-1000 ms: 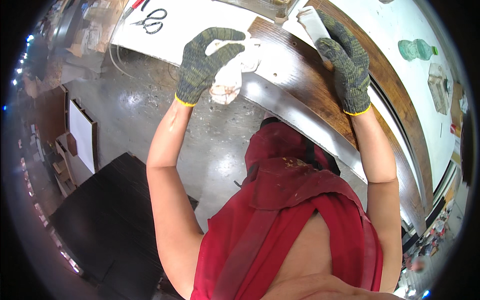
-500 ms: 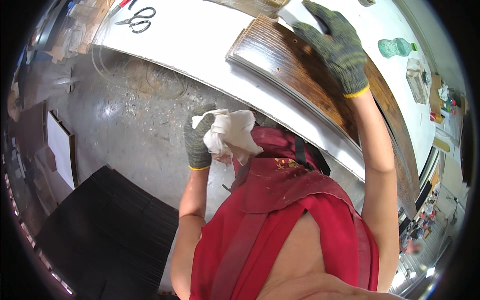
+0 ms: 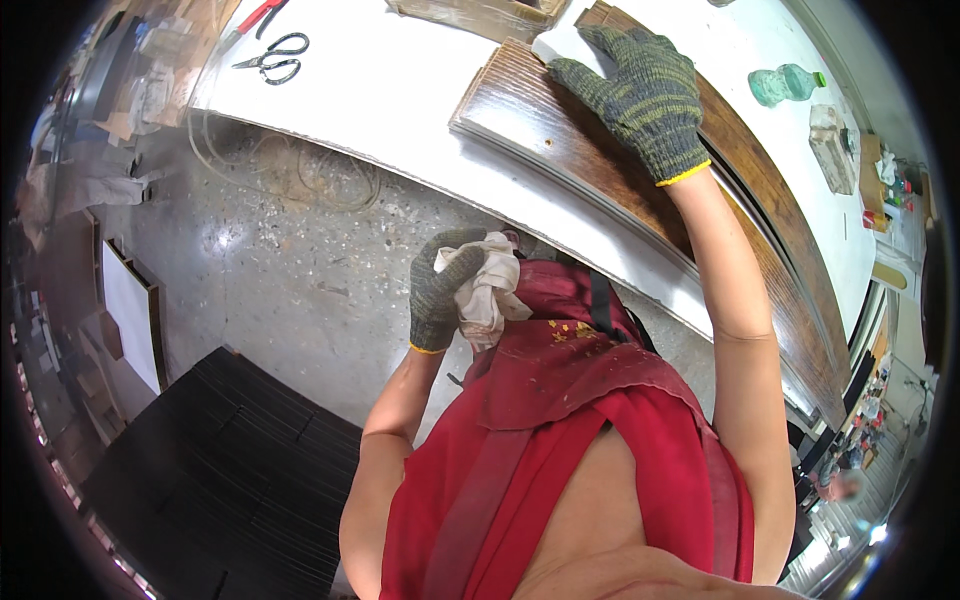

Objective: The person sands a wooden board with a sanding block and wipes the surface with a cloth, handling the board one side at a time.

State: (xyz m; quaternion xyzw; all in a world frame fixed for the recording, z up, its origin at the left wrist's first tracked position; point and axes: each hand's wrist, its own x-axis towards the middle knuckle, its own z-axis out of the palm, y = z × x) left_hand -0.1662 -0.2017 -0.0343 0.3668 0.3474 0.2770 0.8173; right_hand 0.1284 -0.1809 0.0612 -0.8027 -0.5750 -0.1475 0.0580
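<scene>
Down from the left end of the glossy, brown wood-grain plank stack (image 3: 605, 165) has come a crumpled white cloth (image 3: 492, 285), carried by the left hand (image 3: 437, 290) in its grey-green knitted glove. It now sits on the wearer's side of the stack, well apart from it, just beside the dark red apron (image 3: 560, 385). Those fingers are curled round the bunched fabric, the thumb folded over the front.

Over at the far end of the stack, the right hand (image 3: 645, 100), gloved to match, has flattened somewhat, its thumb spread away from the other fingers. A smooth white block (image 3: 572, 45) pokes out from under them; from where I stand, I can't tell if it's gripped or merely covered.

So only 1 of the 2 hands is at the planks, and wiping with the cloth looks paused. Black-handled scissors (image 3: 262, 63) lie left of the stack, a clear green bottle (image 3: 785, 86) right of it.
</scene>
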